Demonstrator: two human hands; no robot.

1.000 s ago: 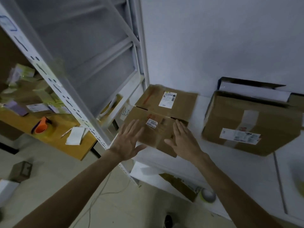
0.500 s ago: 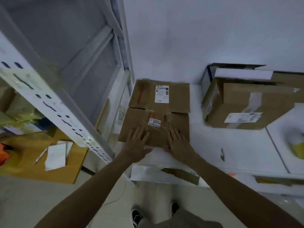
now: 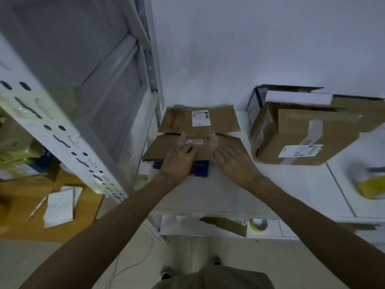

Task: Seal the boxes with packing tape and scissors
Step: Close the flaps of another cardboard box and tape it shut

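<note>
Standing at the far left, a white metal shelving upright (image 3: 68,130) with slotted holes runs diagonally past a wooden surface (image 3: 25,207) that carries a folded white paper (image 3: 60,205). To its right, a cardboard box (image 3: 195,134) sits on the white table (image 3: 291,184), close to the far wall; its far flap bears a white shipping label (image 3: 201,118) and its near flap a small numbered sticker (image 3: 194,142). The left hand (image 3: 179,163) lies palm-down on the near flap with the fingers curled over the flap's near edge, where a purple item (image 3: 201,168) shows just beneath; whether the fingers grip the edge cannot be told. The right hand (image 3: 234,161) lies open and flat, fingers extended, on the right portion of the same flap, holding nothing. Farther right, well apart, a second, larger cardboard box (image 3: 302,140) rests tilted on the table. A tape roll (image 3: 258,224) lies on the lower shelf beneath the table, and a blurred yellow object (image 3: 373,186) sits at the far right edge.
</note>
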